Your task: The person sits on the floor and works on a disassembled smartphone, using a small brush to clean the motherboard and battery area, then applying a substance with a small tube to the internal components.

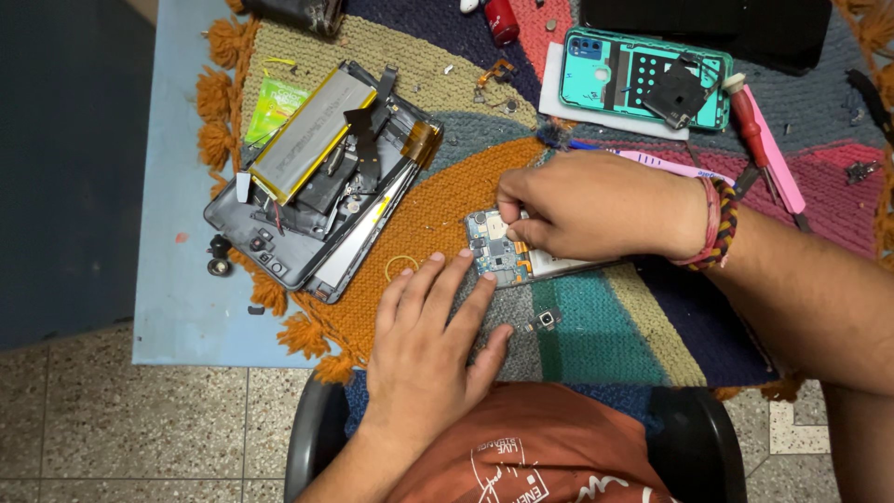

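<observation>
Far left of frame: pale blue table [177,279], smooth top, w/ a woven mat [438,200] over most of it, coarse knit in orange, tan, teal, navy & pink patches, orange tassels along the left edge. Upper left on the mat, a small green foil packet [273,104], crinkled, lying flat beside an opened grey tablet shell [307,210]. A flat silver battery [312,130] w/ yellow edging sits tilted on the shell, black ribbon cables & an amber flex strip across it.

Bottom center: my left hand [430,349] lies flat on the mat, fingers spread apart, holding nothing, fingertips touching the left edge of the small phone board [503,251]. That board is mid-frame, blue-green w/ metal shields, resting on the orange & teal part of the mat. A tiny camera module [545,319] lies just below it.

Center right: my right hand [596,205] is down on the board, thumb & forefinger pinched together at its top edge; can't tell what's betw. them. Braided red-and-yellow bands on that wrist.

Upper right: teal phone back frame [643,76] on a white sheet, a black square part on it. Beside it a red-handled screwdriver [750,116] & a pink plastic pry tool [773,154].
</observation>
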